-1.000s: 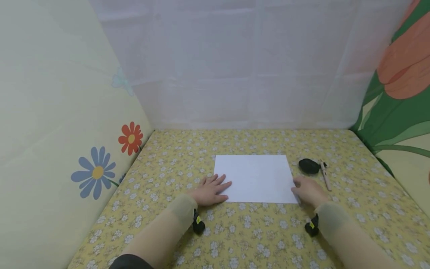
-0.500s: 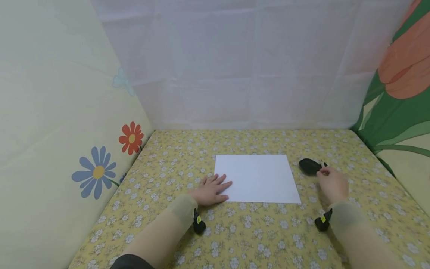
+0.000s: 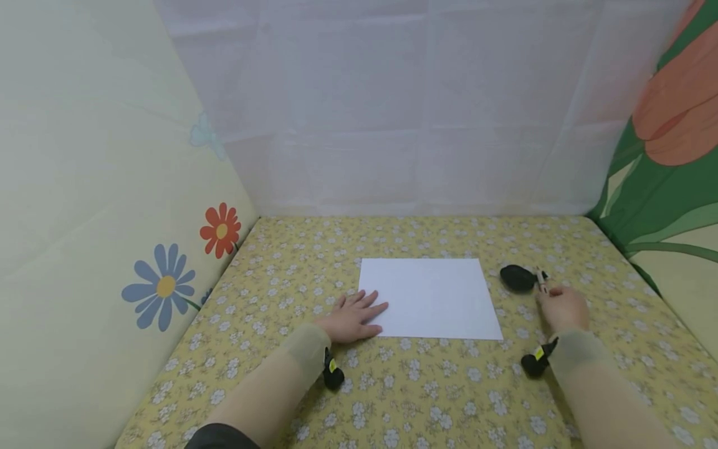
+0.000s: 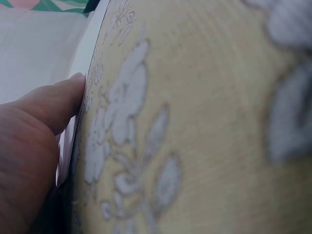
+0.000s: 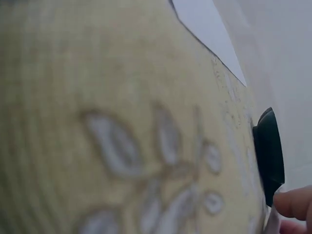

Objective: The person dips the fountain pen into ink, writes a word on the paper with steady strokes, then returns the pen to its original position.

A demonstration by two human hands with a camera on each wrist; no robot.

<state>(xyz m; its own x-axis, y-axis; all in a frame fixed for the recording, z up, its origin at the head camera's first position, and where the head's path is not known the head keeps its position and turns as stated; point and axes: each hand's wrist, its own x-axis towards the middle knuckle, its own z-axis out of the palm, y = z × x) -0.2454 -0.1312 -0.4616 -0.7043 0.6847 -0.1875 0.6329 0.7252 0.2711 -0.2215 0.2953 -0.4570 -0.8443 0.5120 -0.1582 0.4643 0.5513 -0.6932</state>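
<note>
My left hand [image 3: 350,319] lies flat with its fingers spread over the lower left corner of a white sheet of paper [image 3: 429,298]. In the left wrist view the thumb [image 4: 58,100] rests at the paper's edge. To the right of the sheet, my right hand [image 3: 565,310] pinches a slim pale pen [image 3: 541,280], its dark-tipped far end pointing away from me. The pen's near part is hidden by the fingers. Just left of the pen sits a black oval object [image 3: 516,278], also seen as a dark rounded shape [image 5: 269,151] in the right wrist view; its kind is unclear.
A yellow cloth with white flowers [image 3: 415,393] covers the table. A pale sheet [image 3: 392,112] hangs behind it. Flower-printed panels stand at the left [image 3: 84,187] and right [image 3: 679,181] sides.
My right hand has left the paper's right edge, moved right to the pen, and taken hold of it, drawing slightly back along it. My left hand has stayed in place.
</note>
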